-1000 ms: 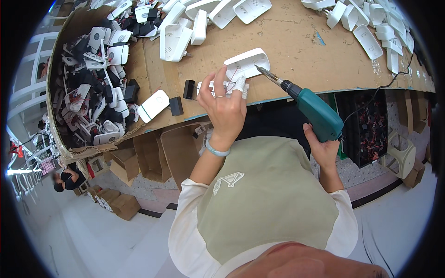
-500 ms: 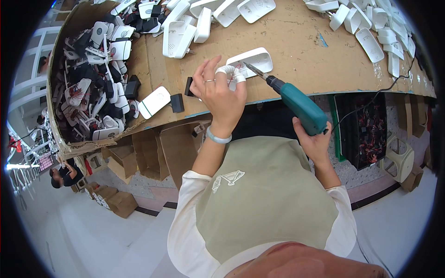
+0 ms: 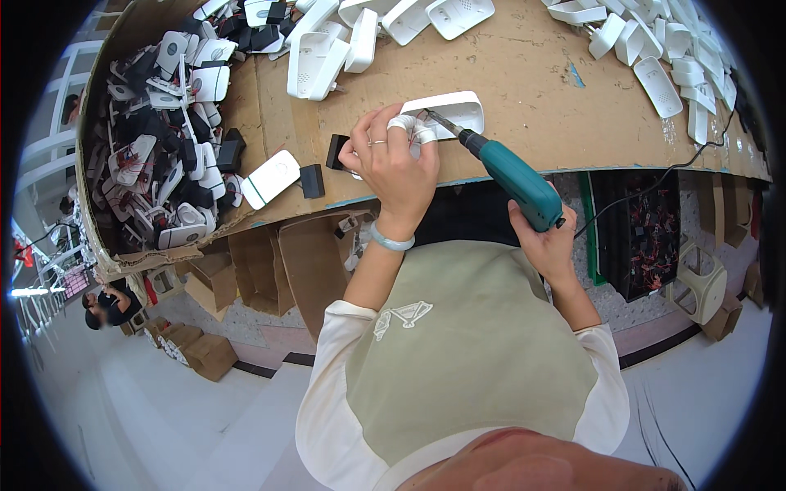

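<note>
My left hand (image 3: 397,168) is closed over the near end of a white plastic housing (image 3: 463,106), its fingers bent down, one or more of them wrapped in white tape. Thin red wires (image 3: 424,117) show by the fingertips; what the fingers pinch is hidden. A corded teal power tool (image 3: 520,180) with a black collar and a slim metal tip is gripped at its rear end by my right hand (image 3: 547,241). Its tip reaches into the housing, close to my left fingertips. A black block (image 3: 337,152) lies beside my left hand.
A white cover (image 3: 272,180) and another black block (image 3: 312,181) lie near the table edge. To the left, a cardboard box holds a heap of wired white parts (image 3: 196,164). White housings (image 3: 655,86) are piled far right. The cord (image 3: 647,186) runs right, above a black crate (image 3: 647,229).
The tool and my right hand have shifted slightly left, with the tip still inside the housing. My left hand stays closed at nearly the same place.
</note>
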Demonstrator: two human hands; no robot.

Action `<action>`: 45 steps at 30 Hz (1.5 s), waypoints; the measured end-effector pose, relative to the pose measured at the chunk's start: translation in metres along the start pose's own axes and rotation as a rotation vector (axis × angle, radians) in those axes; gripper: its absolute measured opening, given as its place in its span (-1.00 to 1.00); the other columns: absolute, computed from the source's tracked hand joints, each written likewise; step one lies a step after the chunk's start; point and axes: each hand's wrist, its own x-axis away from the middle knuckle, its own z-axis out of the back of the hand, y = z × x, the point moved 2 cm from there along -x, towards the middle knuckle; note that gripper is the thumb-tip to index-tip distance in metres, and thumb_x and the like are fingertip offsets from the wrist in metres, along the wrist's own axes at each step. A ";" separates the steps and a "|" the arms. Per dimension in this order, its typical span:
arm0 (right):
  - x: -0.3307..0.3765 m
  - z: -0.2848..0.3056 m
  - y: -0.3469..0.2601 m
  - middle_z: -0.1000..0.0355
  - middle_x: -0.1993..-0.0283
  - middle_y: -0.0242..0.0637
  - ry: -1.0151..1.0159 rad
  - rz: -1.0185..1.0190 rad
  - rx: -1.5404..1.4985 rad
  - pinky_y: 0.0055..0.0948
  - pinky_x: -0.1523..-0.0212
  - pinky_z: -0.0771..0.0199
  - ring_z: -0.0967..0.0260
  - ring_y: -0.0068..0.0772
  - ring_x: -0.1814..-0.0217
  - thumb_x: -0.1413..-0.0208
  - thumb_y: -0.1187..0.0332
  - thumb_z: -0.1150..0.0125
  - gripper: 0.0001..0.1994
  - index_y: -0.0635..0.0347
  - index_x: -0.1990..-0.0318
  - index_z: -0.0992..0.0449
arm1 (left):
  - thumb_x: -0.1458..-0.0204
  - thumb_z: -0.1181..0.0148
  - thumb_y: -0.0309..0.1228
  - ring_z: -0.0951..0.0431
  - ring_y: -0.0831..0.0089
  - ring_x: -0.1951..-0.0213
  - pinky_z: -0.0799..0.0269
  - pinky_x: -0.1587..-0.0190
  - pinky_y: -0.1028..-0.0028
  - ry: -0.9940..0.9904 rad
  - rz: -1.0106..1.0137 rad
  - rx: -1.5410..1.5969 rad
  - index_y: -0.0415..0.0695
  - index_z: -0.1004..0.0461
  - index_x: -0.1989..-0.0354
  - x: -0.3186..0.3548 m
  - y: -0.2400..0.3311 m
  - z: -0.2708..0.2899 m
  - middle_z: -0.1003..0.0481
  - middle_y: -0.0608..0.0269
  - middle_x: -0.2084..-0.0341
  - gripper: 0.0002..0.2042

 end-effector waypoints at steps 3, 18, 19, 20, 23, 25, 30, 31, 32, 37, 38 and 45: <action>0.000 -0.001 -0.001 -0.53 0.31 -0.25 0.003 -0.003 0.003 -0.54 0.24 -0.48 -0.49 -0.50 0.35 -0.01 0.62 -0.29 -0.72 0.34 0.07 -0.53 | 0.16 -0.33 -0.47 -0.46 0.15 -0.06 -0.06 -0.04 0.12 -0.002 -0.004 -0.003 -0.22 -0.47 0.46 0.000 0.000 0.000 -0.58 0.25 0.06 -0.85; 0.002 0.000 -0.002 -0.52 0.29 -0.21 -0.020 0.007 0.014 -0.51 0.21 -0.48 -0.50 -0.41 0.33 -0.03 0.62 -0.28 -0.70 0.31 0.04 -0.50 | 0.15 -0.34 -0.45 -0.44 0.15 -0.06 -0.07 -0.03 0.13 -0.003 -0.004 0.003 -0.23 -0.50 0.42 0.002 0.000 0.001 -0.57 0.24 0.07 -0.83; 0.002 0.000 -0.002 -0.51 0.29 -0.21 -0.015 0.015 0.008 -0.51 0.21 -0.48 -0.50 -0.41 0.33 -0.03 0.62 -0.28 -0.70 0.31 0.04 -0.50 | 0.15 -0.34 -0.44 -0.44 0.15 -0.06 -0.07 -0.03 0.13 -0.006 -0.001 0.002 -0.23 -0.50 0.42 0.002 0.000 0.001 -0.57 0.24 0.07 -0.83; 0.001 0.000 -0.002 -0.51 0.29 -0.21 -0.015 0.017 0.009 -0.51 0.21 -0.48 -0.50 -0.41 0.33 -0.03 0.62 -0.28 -0.70 0.31 0.04 -0.50 | 0.15 -0.34 -0.44 -0.44 0.15 -0.06 -0.07 -0.02 0.13 -0.009 0.002 0.002 -0.23 -0.50 0.41 0.002 0.000 0.001 -0.57 0.24 0.07 -0.83; 0.001 0.001 -0.002 -0.50 0.30 -0.20 -0.028 -0.003 0.011 -0.50 0.22 -0.48 -0.50 -0.41 0.33 -0.03 0.62 -0.28 -0.70 0.31 0.04 -0.50 | 0.15 -0.34 -0.44 -0.44 0.15 -0.06 -0.07 -0.02 0.13 -0.007 0.005 0.003 -0.23 -0.51 0.39 0.002 0.000 0.001 -0.57 0.23 0.07 -0.82; 0.001 0.001 -0.001 -0.49 0.31 -0.21 -0.042 0.001 0.009 -0.50 0.22 -0.48 -0.49 -0.42 0.34 -0.03 0.62 -0.27 -0.70 0.31 0.04 -0.50 | 0.15 -0.34 -0.44 -0.44 0.15 -0.06 -0.07 -0.02 0.13 -0.006 0.003 0.006 -0.23 -0.51 0.39 0.001 0.000 0.001 -0.57 0.23 0.07 -0.82; 0.001 0.001 -0.006 -0.50 0.31 -0.23 -0.015 0.022 0.022 -0.51 0.23 -0.47 -0.47 -0.45 0.35 -0.03 0.62 -0.28 -0.72 0.32 0.06 -0.51 | 0.17 -0.33 -0.45 -0.44 0.14 -0.06 -0.07 -0.02 0.12 -0.010 0.003 0.010 -0.24 -0.52 0.37 0.002 0.000 0.001 -0.57 0.23 0.07 -0.81; 0.001 0.001 -0.006 -0.50 0.31 -0.24 -0.001 0.035 0.017 -0.52 0.23 -0.47 -0.47 -0.49 0.35 -0.03 0.63 -0.28 -0.72 0.32 0.07 -0.51 | 0.17 -0.33 -0.45 -0.44 0.14 -0.06 -0.07 -0.03 0.12 -0.010 0.004 0.011 -0.23 -0.52 0.37 0.002 -0.001 0.001 -0.57 0.23 0.07 -0.81; 0.002 0.002 -0.008 -0.50 0.31 -0.24 -0.002 0.036 0.018 -0.52 0.23 -0.47 -0.47 -0.49 0.35 -0.03 0.63 -0.28 -0.72 0.32 0.07 -0.51 | 0.18 -0.33 -0.45 -0.44 0.14 -0.07 -0.07 -0.03 0.12 -0.011 0.006 0.012 -0.23 -0.52 0.37 0.003 -0.001 0.001 -0.57 0.23 0.07 -0.81; 0.014 0.010 -0.005 -0.52 0.28 -0.29 0.053 -0.095 -0.049 -0.56 0.27 -0.44 -0.44 -0.59 0.35 -0.04 0.62 -0.31 -0.80 0.35 0.14 -0.55 | 0.18 -0.33 -0.45 -0.44 0.14 -0.06 -0.07 -0.04 0.12 -0.005 -0.001 0.012 -0.23 -0.52 0.38 0.003 -0.001 0.000 -0.57 0.23 0.08 -0.81; 0.016 0.010 -0.004 -0.52 0.28 -0.29 0.053 -0.095 -0.049 -0.56 0.27 -0.44 -0.44 -0.59 0.35 -0.04 0.62 -0.31 -0.80 0.35 0.14 -0.55 | 0.18 -0.33 -0.44 -0.43 0.14 -0.06 -0.06 -0.04 0.12 -0.003 -0.002 0.014 -0.23 -0.52 0.38 0.003 -0.001 0.000 -0.57 0.23 0.08 -0.81; 0.025 0.016 -0.002 -0.52 0.31 -0.32 0.131 -0.072 -0.083 -0.58 0.33 -0.38 -0.40 -0.63 0.39 -0.04 0.59 -0.35 -0.87 0.33 0.24 -0.58 | 0.14 -0.33 -0.45 -0.46 0.17 -0.03 -0.11 -0.05 0.14 -0.011 0.005 -0.005 -0.23 -0.53 0.35 0.002 0.002 0.004 -0.58 0.19 0.11 -0.81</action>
